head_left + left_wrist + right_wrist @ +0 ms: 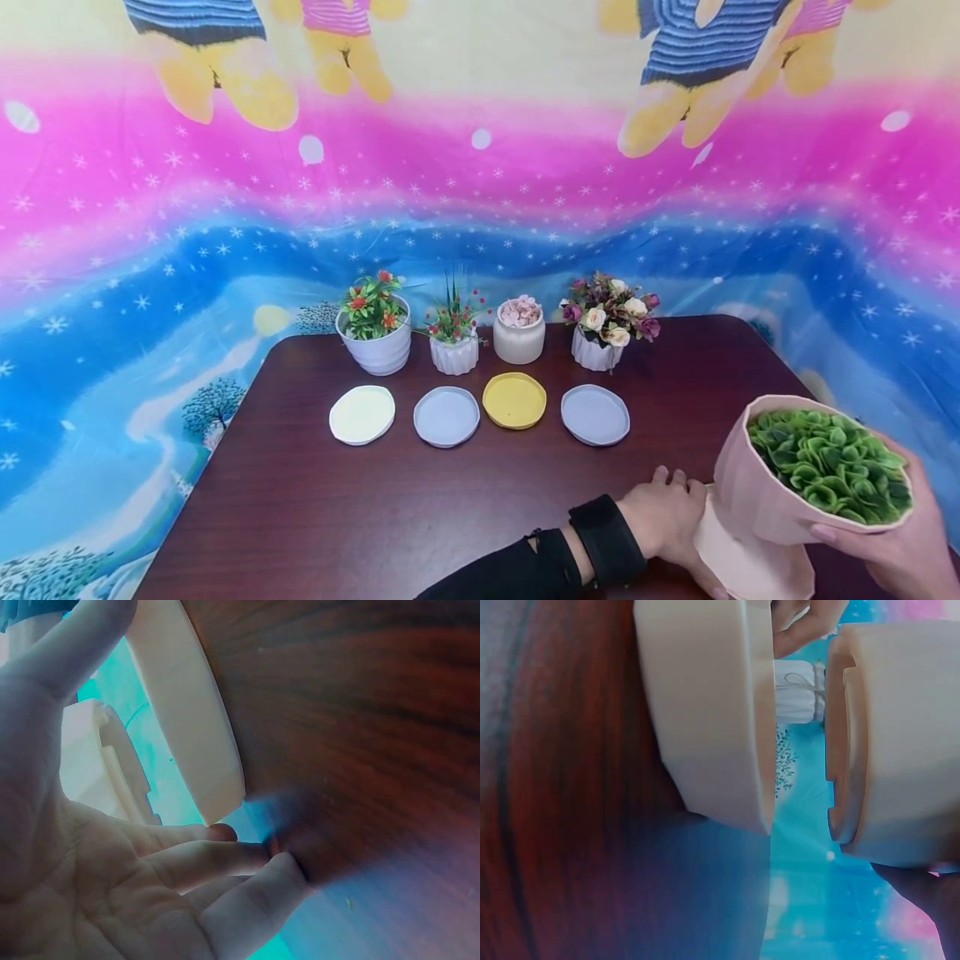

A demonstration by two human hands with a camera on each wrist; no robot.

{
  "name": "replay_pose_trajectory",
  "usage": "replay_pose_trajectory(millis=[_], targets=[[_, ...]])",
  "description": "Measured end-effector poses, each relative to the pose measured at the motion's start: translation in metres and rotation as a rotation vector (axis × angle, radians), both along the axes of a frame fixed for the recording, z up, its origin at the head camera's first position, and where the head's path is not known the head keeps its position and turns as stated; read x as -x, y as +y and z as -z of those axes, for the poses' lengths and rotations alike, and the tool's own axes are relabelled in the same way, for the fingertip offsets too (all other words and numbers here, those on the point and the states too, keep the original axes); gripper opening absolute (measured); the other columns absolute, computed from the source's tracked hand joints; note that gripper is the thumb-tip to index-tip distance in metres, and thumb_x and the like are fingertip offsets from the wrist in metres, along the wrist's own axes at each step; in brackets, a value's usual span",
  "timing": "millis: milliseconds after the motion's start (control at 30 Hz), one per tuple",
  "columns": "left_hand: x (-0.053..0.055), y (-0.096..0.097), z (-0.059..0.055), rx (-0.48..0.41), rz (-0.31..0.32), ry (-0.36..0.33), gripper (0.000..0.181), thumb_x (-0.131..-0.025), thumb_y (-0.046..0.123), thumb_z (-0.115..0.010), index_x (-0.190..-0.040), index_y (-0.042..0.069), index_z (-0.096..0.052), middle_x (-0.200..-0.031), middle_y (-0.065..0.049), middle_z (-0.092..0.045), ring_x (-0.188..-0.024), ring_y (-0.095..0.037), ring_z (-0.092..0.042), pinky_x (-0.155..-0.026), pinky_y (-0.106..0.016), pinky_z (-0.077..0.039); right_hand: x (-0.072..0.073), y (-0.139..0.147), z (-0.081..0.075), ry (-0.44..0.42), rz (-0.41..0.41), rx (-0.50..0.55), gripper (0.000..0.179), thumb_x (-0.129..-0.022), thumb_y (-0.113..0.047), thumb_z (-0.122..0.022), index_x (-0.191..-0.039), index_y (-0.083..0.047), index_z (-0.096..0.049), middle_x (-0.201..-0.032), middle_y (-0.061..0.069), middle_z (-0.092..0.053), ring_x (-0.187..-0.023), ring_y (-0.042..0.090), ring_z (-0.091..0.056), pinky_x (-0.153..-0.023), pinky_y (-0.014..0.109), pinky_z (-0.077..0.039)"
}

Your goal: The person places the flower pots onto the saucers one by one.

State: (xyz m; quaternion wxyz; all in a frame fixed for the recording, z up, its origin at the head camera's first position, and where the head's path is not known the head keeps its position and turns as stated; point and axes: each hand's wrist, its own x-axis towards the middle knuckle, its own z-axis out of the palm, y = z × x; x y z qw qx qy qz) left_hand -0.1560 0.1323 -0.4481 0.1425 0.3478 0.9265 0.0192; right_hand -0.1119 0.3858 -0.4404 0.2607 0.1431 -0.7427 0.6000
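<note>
In the head view my right hand (918, 533) holds a pale pink pot (750, 492) of green leaves (832, 467), thumb near its rim. The pot is tilted, above a pale pink saucer (738, 550) on the table; the right wrist view shows a gap between the pot's notched base (847, 750) and the saucer (705, 712). My left hand (667, 521) holds the saucer's left side, thumb at the near edge and index finger at the far one. In the left wrist view the fingers (247, 900) are fairly straight, their tips low by the tabletop.
Along the table's (450, 517) back stand an orange-flowered pot (375, 346), a red-berried pot (453, 354), a pink-flowered pot (519, 340) and a rose pot (596, 354). Before them lie a white saucer (362, 414), two grey saucers (446, 415) and a yellow saucer (514, 400).
</note>
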Motion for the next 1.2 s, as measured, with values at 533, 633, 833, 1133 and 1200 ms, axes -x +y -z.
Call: replay_pose_trajectory(millis=[533,633,833,1133,1200], targets=[[0.0,-0.004,0.0,-0.04,-0.014,-0.004,0.107,-0.068,0.084,-0.082,-0.157,0.038,-0.044,-0.138,0.013,-0.052,-0.128,-0.006,-0.047,-0.082,-0.019,-0.052,-0.012,-0.007,0.004,-0.088,0.047,-0.178,0.141,-0.042,0.041,-0.077,-0.163,-0.016,-0.033,-0.144,-0.013,-0.047,-0.122,-0.006,-0.05,-0.095,0.003,-0.038],[-0.002,-0.004,-0.001,-0.042,-0.018,0.013,0.101,-0.067,0.084,-0.083,-0.151,0.037,-0.05,-0.13,0.014,-0.053,-0.119,-0.004,-0.047,-0.079,-0.019,-0.05,-0.012,-0.006,0.006,-0.104,0.036,-0.206,0.143,-0.042,0.041,-0.077,-0.164,-0.018,-0.031,-0.144,-0.015,-0.047,-0.122,-0.008,-0.049,-0.095,0.003,-0.037],[-0.003,-0.004,-0.001,-0.035,-0.033,0.02,0.097,-0.066,0.086,-0.082,-0.145,0.04,-0.053,-0.127,0.016,-0.053,-0.113,-0.002,-0.047,-0.073,-0.02,-0.049,-0.015,-0.001,0.01,-0.151,0.109,-0.337,0.143,-0.048,0.035,-0.082,-0.165,-0.027,-0.027,-0.142,-0.023,-0.042,-0.12,-0.013,-0.045,-0.092,0.002,-0.036],[-0.008,-0.003,0.001,-0.009,-0.06,0.144,0.102,-0.056,0.095,-0.079,-0.141,0.042,-0.055,-0.122,0.021,-0.054,-0.111,0.001,-0.049,-0.088,-0.02,-0.045,-0.021,0.0,0.015,-0.201,0.112,-0.355,0.137,-0.056,0.029,-0.084,-0.163,-0.034,-0.025,-0.141,-0.025,-0.04,-0.119,-0.016,-0.044,-0.092,0.001,-0.036],[-0.009,-0.004,0.001,-0.003,-0.058,0.158,0.103,-0.055,0.096,-0.078,-0.14,0.043,-0.055,-0.122,0.022,-0.055,-0.113,0.001,-0.05,-0.095,-0.021,-0.041,-0.022,-0.001,0.016,-0.219,0.11,-0.359,0.136,-0.058,0.028,-0.084,-0.162,-0.036,-0.025,-0.14,-0.025,-0.04,-0.117,-0.016,-0.044,-0.088,0.0,-0.037]])
